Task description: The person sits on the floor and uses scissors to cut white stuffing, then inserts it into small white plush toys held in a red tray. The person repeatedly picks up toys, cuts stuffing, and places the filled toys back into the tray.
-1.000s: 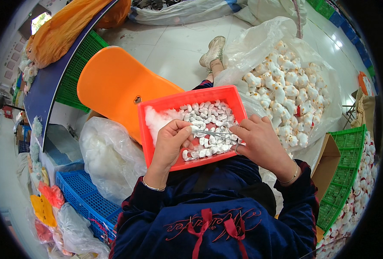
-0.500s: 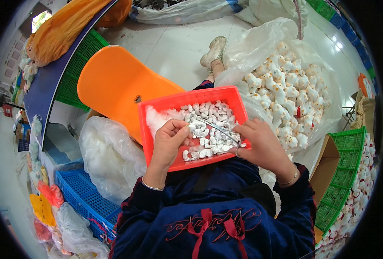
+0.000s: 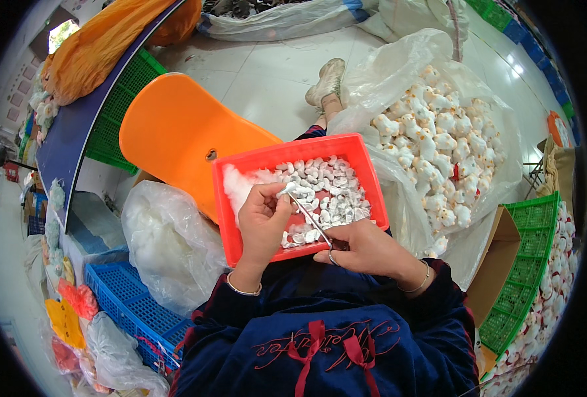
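Note:
My left hand point(image 3: 261, 221) is over the left part of a red tray point(image 3: 380, 205), pinching a small white fabric piece point(image 3: 285, 190) between thumb and fingertips. In my right hand point(image 3: 366, 248) are slim metal forceps point(image 3: 314, 225), held by the finger loops near the tray's front edge. Their tips point up and left, meeting the small piece at my left fingertips; whether they are inside it I cannot tell. Many small curved white pieces point(image 3: 336, 178) lie in the tray. A tuft of white stuffing point(image 3: 240, 185) fills its left end, beside my left hand. The tray rests across my lap.
An orange chair point(image 3: 181, 126) stands beyond the tray to the left. Clear bags of stuffing point(image 3: 164, 231) and white plush pieces point(image 3: 432, 142) flank me. A blue crate point(image 3: 131, 298) is at left; a green crate point(image 3: 521, 284) and cardboard box point(image 3: 495, 264) are at right.
My right hand has moved left and nearer to me, swinging the forceps steeper, with their tips now at the piece in my left hand. My left hand has stayed nearly in place.

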A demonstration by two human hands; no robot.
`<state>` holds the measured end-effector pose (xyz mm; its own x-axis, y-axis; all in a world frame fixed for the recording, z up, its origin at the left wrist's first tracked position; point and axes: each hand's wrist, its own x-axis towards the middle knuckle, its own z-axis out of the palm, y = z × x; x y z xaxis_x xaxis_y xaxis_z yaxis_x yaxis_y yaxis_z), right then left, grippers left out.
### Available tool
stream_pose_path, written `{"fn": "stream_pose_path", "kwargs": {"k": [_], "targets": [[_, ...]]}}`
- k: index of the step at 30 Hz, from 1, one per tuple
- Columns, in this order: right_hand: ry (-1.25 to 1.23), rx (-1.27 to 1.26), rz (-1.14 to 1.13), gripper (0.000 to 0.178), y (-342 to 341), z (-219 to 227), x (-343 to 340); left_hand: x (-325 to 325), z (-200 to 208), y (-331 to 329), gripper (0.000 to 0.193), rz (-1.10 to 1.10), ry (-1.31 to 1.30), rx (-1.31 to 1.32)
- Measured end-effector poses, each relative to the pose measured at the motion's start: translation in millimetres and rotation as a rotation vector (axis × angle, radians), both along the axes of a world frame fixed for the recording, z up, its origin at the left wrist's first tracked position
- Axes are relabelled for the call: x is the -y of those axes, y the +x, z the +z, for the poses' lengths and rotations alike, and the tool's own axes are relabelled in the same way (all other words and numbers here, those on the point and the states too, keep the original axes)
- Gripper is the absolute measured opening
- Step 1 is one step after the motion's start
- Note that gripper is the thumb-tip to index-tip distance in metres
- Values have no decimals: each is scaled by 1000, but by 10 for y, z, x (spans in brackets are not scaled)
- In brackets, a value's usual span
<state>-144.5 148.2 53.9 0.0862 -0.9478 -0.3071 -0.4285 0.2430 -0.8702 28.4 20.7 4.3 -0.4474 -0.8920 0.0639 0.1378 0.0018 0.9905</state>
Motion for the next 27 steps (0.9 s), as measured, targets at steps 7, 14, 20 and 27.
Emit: {"fn": "stream_pose_path", "kwargs": {"k": [7, 14, 20, 27], "targets": [[-108, 279, -242, 33, 411, -238, 55, -132, -155, -194, 21, 128, -145, -66], [-294, -309, -309, 30, 105, -292, 75, 14, -97, -9, 42, -139, 98, 15], [-350, -453, -241, 32, 37, -271, 45, 145, -82, 23, 41, -182, 128, 55], [-273, -532, -225, 39, -108, -126, -42, 222, -44, 42, 25, -159, 228, 100]]}}
